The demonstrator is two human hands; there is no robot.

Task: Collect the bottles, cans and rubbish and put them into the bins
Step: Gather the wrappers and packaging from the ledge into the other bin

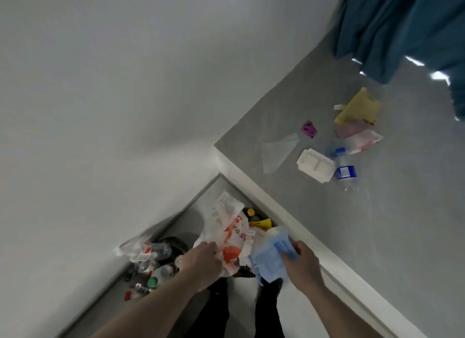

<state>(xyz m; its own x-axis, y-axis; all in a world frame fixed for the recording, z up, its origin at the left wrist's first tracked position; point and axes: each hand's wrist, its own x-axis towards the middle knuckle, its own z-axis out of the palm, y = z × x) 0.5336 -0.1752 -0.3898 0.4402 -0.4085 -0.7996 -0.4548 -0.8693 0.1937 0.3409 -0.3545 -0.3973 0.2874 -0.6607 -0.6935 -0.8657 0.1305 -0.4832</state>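
Note:
My left hand (202, 263) grips a crumpled white plastic bag with red print (226, 233) above the bins. My right hand (303, 261) pinches a blue plastic pouch (269, 258) beside it. Below the bag sits a bin (259, 218) holding a yellow-capped bottle and yellow scraps. To the left a dark round bin (176, 244) is full of clear bottles, with a green cap near its front. More rubbish lies on the grey table (327, 212) at the right: a water bottle with a blue label (346, 169), a white foam box (315, 165) and a yellow bag (358, 107).
A white wall fills the left side. The grey table's white edge runs diagonally past my right hand. On the table also lie a clear plastic bag (278, 149), a purple piece (309, 129) and a pink wrapper (357, 135). A teal curtain (402, 23) hangs at top right. Small caps lie on the floor (128, 295).

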